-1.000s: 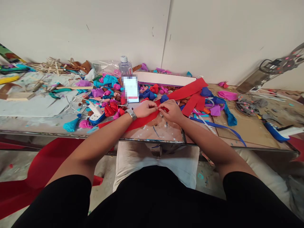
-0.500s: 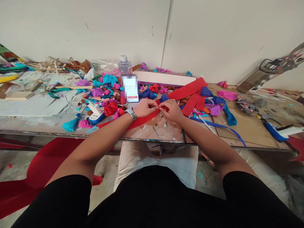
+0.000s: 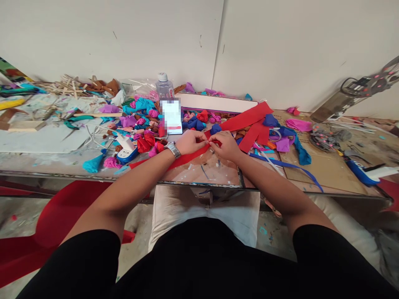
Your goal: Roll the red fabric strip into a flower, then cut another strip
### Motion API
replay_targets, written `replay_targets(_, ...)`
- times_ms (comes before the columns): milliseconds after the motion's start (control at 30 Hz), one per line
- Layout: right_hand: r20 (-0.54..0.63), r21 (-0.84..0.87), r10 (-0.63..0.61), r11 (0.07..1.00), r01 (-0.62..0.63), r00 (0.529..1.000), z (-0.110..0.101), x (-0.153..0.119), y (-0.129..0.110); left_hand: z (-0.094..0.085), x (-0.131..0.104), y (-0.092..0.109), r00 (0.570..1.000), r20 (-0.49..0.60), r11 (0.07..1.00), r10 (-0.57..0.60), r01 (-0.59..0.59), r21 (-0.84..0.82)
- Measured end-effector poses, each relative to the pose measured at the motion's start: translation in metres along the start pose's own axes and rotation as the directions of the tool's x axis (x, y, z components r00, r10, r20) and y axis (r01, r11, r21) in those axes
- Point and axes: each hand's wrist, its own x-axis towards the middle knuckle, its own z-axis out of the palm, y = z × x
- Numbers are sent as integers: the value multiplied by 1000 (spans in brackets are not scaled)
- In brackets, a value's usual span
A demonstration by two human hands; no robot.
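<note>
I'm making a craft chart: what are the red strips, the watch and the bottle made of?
Red strips: maybe cloth or crepe paper, matte, showing no gloss. Watch: probably metal, silvery and shiny. Bottle: likely smooth plastic, its body see-through.

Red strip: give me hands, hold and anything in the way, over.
Left hand, right hand: close together, both pinching red strip. Strip slants across tabletop beneath them. Phone, crumpled blue piece just beyond; neither seems obstructive.

2 arms [image 3: 141,180] reach forward, left hand [image 3: 190,143] and right hand [image 3: 227,145] pinching close together.
</note>
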Motion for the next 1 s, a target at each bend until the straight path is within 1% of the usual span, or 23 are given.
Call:
replay_targets(267,14,3,-6,1000,6,1000,2,0,2,1,-1,2,1000,14,1000,11,-11,11)
replay_targets(500,30,-19,-7,1000,7,1000,1,0,-1,4,-1,3,999,39,998,36,-34,-53)
replay_targets(733,31,-9,8,1000,-8,999,1,-1,1,3,-2,3,999,21,999,24,-23,-43)
replay_targets(900,27,0,-7,1000,7,1000,2,-1,2,2,-1,0,1000,27,999,3,-2,-41)
replay_targets(1000,14,0,-12,1000,12,1000,2,-1,2,2,-1,0,999,30,999,9,-8,-41)
